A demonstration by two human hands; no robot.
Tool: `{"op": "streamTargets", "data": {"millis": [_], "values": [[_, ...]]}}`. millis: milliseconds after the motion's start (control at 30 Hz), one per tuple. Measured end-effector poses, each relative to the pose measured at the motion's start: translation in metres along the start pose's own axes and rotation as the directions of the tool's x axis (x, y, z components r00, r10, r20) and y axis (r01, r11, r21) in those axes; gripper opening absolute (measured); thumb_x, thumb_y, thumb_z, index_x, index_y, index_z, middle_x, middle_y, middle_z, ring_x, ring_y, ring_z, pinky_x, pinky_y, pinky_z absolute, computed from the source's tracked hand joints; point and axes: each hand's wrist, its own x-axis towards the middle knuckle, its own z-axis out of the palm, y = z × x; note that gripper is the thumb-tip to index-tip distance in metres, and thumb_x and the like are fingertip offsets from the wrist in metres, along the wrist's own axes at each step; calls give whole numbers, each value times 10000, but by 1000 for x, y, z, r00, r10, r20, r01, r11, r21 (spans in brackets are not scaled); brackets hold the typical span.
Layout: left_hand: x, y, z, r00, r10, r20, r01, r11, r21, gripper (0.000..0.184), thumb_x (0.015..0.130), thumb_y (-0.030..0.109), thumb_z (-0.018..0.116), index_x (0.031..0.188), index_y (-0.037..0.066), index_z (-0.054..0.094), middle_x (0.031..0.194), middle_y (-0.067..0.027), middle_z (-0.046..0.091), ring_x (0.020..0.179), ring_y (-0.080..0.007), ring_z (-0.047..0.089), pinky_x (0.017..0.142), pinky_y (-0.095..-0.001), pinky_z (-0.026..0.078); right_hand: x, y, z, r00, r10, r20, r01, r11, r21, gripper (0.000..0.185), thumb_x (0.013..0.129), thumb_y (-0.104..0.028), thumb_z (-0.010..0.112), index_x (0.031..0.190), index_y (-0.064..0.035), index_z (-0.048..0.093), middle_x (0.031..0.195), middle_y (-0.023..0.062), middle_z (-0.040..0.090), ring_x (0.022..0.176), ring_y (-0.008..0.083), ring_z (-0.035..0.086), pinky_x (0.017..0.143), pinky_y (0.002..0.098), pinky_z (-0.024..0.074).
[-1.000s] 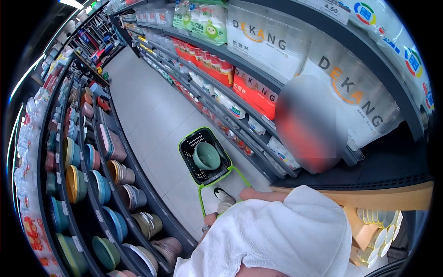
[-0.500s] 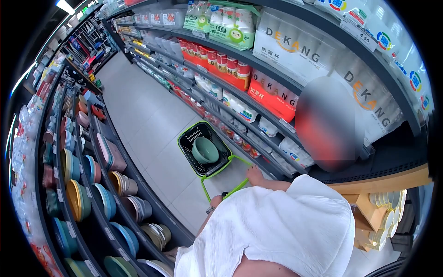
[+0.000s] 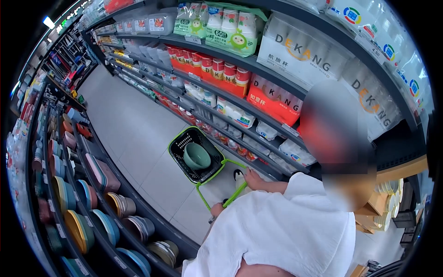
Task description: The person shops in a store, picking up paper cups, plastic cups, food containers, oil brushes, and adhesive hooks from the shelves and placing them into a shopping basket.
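Note:
A black shopping basket (image 3: 177, 159) with a lime-green rim hangs or stands low over the floor in front of me; I cannot tell which. Inside it lies a grey-green bowl (image 3: 199, 156), tilted, its opening facing up. The basket's green handle (image 3: 236, 193) reaches back toward my body. My right hand (image 3: 253, 178) is closed around the handle's right end. Low at the left end, my left hand (image 3: 217, 210) grips it too, its fingers partly hidden by the handle and my white shirt (image 3: 281, 221).
Shelves on the left hold stacked bowls (image 3: 76, 231) and basins. Along the right shelves are packs of cups, including a red pack (image 3: 272, 99) and a white pack (image 3: 295, 53). A grey tiled aisle (image 3: 124, 115) runs between them. A shoe (image 3: 238, 177) shows beside the handle.
The basket with the bowl has shifted slightly left in view, and the shelves have shifted too. A shoe now shows near the handle. Both hands keep their grip.

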Motion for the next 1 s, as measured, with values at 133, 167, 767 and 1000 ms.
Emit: {"op": "streamTargets", "data": {"millis": [133,167,767,1000], "values": [[27,-23,36,990,135,29,-134,990,-32,273,826,368,667,1022,205,763,917,-122,741,827,-323,722,687,-451,571,20,12,3,997,-76,-18,76,997,26,221,817,-57,584,1020,24,619,1318,343,441,1112,436,541,899,488,507],[29,-23,37,988,148,33,-146,988,-59,274,827,364,666,1024,199,761,915,-127,739,827,-328,720,689,-453,570,27,19,7,991,-117,-60,119,993,27,214,812,-78,598,1004,14,619,1310,338,452,1094,430,550,887,486,507],[135,27,-139,973,216,-77,-229,917,-326,320,819,248,666,1048,28,704,874,-243,705,831,-407,691,728,-485,550,208,53,-85,986,15,-167,32,960,279,211,800,32,575,1011,48,587,1254,340,432,1185,503,454,942,559,434],[129,19,-172,973,215,-80,-224,822,-524,327,802,228,687,1049,14,700,888,-246,707,835,-403,694,734,-472,553,228,71,-79,990,-131,44,113,952,284,254,778,-11,632,1025,41,605,1204,335,472,1146,499,498,951,558,443]]}}
